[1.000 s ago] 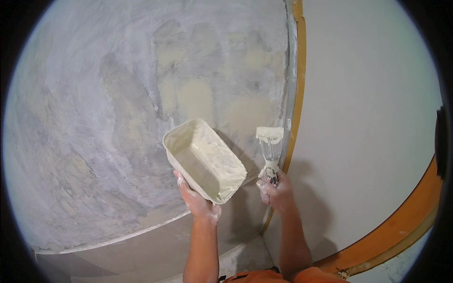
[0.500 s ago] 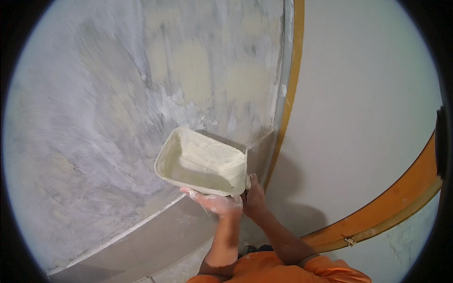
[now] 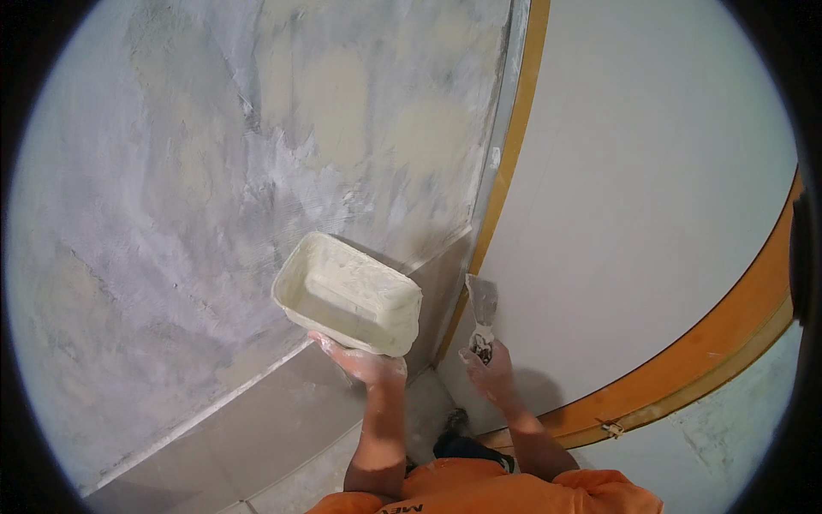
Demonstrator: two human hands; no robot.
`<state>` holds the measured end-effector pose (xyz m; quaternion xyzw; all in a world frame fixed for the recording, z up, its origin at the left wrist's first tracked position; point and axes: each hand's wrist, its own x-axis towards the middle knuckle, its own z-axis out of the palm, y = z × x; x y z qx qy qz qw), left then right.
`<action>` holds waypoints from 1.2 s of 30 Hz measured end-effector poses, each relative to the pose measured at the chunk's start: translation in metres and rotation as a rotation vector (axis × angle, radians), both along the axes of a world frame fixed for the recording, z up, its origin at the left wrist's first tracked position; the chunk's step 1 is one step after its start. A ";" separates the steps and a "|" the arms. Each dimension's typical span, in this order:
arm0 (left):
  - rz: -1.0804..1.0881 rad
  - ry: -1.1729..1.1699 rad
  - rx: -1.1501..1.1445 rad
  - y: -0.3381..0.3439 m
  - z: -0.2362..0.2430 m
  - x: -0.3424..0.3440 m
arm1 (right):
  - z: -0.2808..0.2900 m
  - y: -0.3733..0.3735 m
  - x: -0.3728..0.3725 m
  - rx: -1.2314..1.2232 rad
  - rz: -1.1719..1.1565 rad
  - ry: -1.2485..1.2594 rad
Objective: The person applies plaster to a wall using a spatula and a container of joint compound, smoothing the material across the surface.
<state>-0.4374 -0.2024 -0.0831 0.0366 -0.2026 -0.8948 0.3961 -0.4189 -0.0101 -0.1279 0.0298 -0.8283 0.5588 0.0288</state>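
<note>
My left hand point(image 3: 368, 364), smeared with white, holds a cream, putty-coated plastic tub point(image 3: 347, 295) from underneath; only thin coating and streaks show inside. My right hand point(image 3: 492, 373) is closed round the caked handle of a putty knife point(image 3: 481, 300), to the right of the tub, its wide metal blade pointing up and carrying only a thin smear. Behind the tub is a wall point(image 3: 188, 171) with patchy grey, white and cream filler, edged on the right by a metal strip and yellow tape point(image 3: 522, 120).
A smooth pale surface point(image 3: 651, 171) lies to the right, bordered by an orange band point(image 3: 664, 379) that looks curved. A greyish tiled strip point(image 3: 214, 437) runs below the patchy wall, and my dark shoe point(image 3: 454, 421) rests on the pale floor beside it.
The tub has dropped and turned sideways since a second ago. The knife passed to the tub's right rim, then moved away rightward; the thick lump on its blade is gone.
</note>
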 end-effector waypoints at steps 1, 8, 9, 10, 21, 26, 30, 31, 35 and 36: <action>-0.014 -0.010 -0.022 -0.004 -0.001 0.002 | 0.011 0.000 0.005 -0.217 0.086 -0.120; 0.086 0.191 -0.079 -0.070 -0.076 0.056 | 0.033 -0.028 0.022 -0.708 0.696 -0.541; 0.110 0.173 -0.074 -0.072 -0.086 0.063 | 0.026 -0.033 0.018 -0.613 0.787 -0.511; 0.149 0.090 -0.070 -0.075 -0.100 0.067 | 0.019 -0.038 0.015 -0.518 0.878 -0.479; 0.431 -0.098 -0.318 -0.095 -0.134 0.086 | 0.037 -0.054 -0.020 -0.276 0.778 -0.235; 0.456 0.076 -0.204 -0.091 -0.122 0.077 | 0.047 -0.022 -0.049 0.101 0.844 0.040; 0.459 0.130 -0.221 -0.090 -0.128 0.080 | 0.048 -0.033 -0.045 0.200 0.901 0.081; 0.444 0.134 -0.226 -0.090 -0.130 0.080 | 0.040 -0.035 -0.047 0.202 0.906 0.073; 0.476 0.038 -0.211 -0.089 -0.136 0.076 | -0.005 -0.049 -0.060 0.169 0.845 0.439; 0.483 0.042 -0.211 -0.085 -0.135 0.074 | -0.009 -0.050 -0.059 0.216 0.794 0.559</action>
